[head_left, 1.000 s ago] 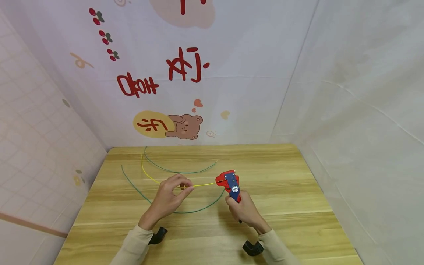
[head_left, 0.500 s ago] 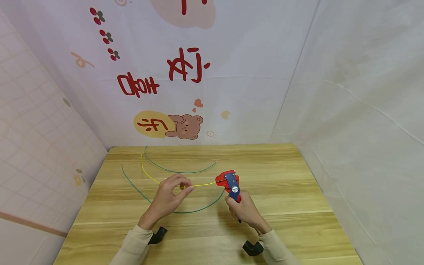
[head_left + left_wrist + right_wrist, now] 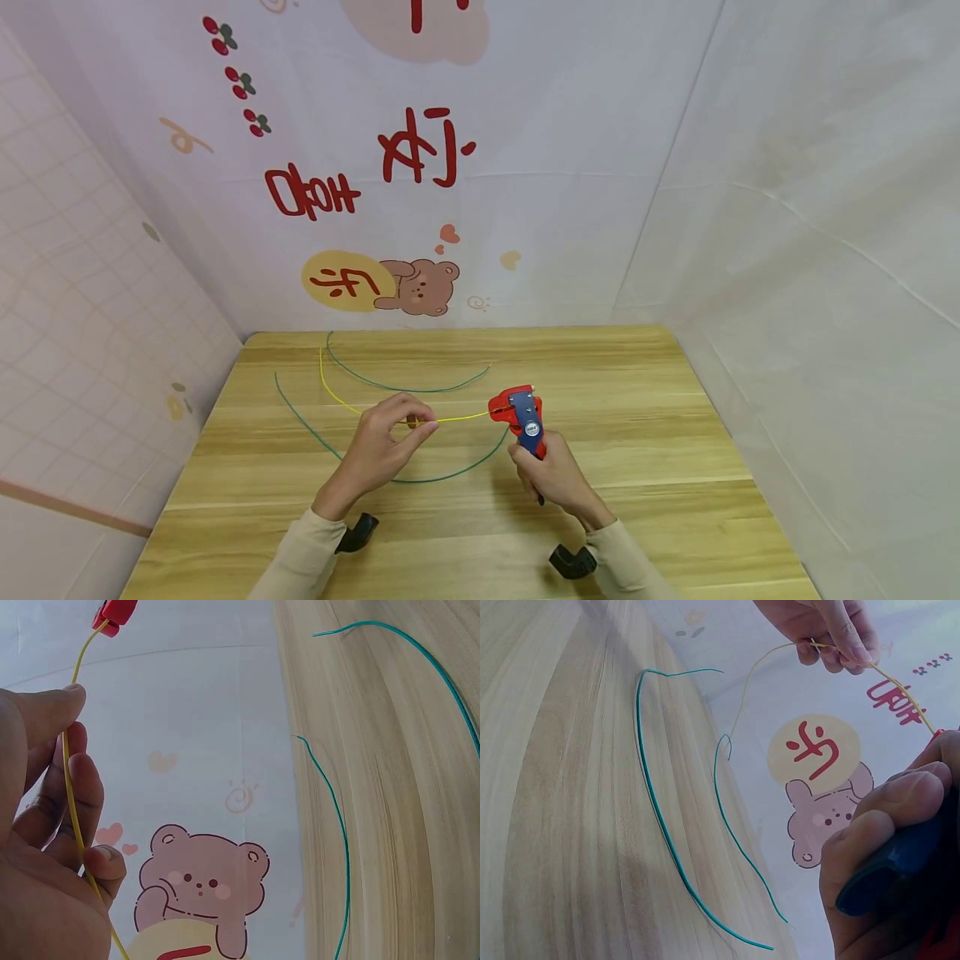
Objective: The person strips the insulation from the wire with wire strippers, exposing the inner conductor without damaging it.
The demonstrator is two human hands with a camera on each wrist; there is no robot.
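A printed wall (image 3: pixel 585 167) stands behind your wooden table (image 3: pixel 637 533). Your right hand (image 3: pixel 555 475) curls round the handle of a red-and-blue tool (image 3: pixel 522 412); your left hand (image 3: pixel 390 442) pinches a yellow wire (image 3: pixel 459 419) between thumb and fingers. A near green wire (image 3: pixel 423 482) and a far green wire (image 3: pixel 420 391) lie curved on the table. From your left fingertips the yellow wire runs rightward to the tool's head, its tip end nearer your right hand; the rest curves away far left. The tip is hidden there, and you cannot tell whether the tool bites it.
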